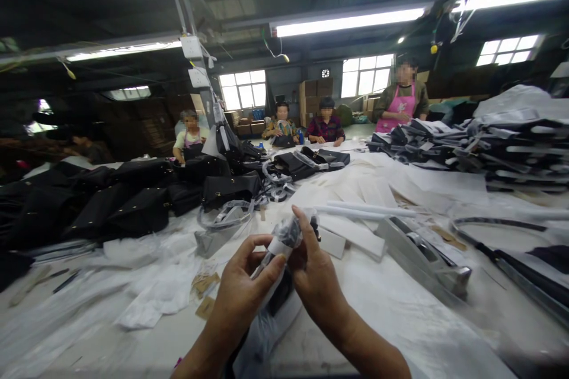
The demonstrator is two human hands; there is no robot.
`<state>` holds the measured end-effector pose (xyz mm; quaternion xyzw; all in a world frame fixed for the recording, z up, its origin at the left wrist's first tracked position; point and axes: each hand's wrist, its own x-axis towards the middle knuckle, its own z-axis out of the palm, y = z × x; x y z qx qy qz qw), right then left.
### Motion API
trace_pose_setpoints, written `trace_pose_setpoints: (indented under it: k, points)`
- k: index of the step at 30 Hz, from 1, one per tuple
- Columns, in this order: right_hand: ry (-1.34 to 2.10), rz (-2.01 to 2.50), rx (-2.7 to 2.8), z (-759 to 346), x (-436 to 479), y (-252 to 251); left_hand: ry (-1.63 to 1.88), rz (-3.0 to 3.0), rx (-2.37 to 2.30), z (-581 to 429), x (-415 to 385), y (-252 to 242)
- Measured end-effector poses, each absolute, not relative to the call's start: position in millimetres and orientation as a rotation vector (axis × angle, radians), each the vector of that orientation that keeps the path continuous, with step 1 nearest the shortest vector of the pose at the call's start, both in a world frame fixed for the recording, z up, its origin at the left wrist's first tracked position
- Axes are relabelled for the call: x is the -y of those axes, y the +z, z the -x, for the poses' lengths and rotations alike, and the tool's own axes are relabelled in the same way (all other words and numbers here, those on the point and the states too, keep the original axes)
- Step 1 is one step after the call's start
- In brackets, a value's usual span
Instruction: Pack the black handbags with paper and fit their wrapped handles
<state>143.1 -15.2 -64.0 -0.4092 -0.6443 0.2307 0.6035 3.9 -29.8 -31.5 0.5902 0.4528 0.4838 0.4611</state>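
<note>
My left hand (242, 290) and my right hand (317, 275) meet just above the table's near edge. Both are closed on a dark strap end wrapped in clear plastic and white paper (284, 238). The left thumb and fingers pinch the white wrapping from the left. The right index finger runs up along the plastic-covered tip. The rest of the strap and its plastic sleeve (267, 325) hang down between my wrists.
Black handbags (133, 201) lie piled at left and centre. Stacks of wrapped straps (489, 142) stand at right. White tissue paper (146, 290), card tags and a metal tool (427, 251) lie on the white table. Several seated people and one standing person in a pink apron (402, 103) work at the far side.
</note>
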Motion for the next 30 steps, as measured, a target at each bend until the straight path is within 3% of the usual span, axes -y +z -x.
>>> trace_pose_setpoints:
  k: [5, 12, 22, 26, 30]
  points:
    - [0.612, 1.089, 1.578, -149, 17, -54, 1.222, -1.42, -1.136, -3, 27, -35]
    - [1.366, 0.742, 1.103, -158, 39, -41, 1.412, -1.665, -1.169, -7, 31, -42]
    - [1.301, 0.869, 0.952, -144, 24, -35, 1.611, -2.122, -1.063, -2, 65, -65]
    - [1.168, 0.928, 1.094, -145, 15, -33, 1.664, -1.908, -1.447, 45, 56, -103]
    - [1.084, 0.998, 1.225, -153, 12, -42, 1.438, -1.622, -1.883, 117, 13, -148]
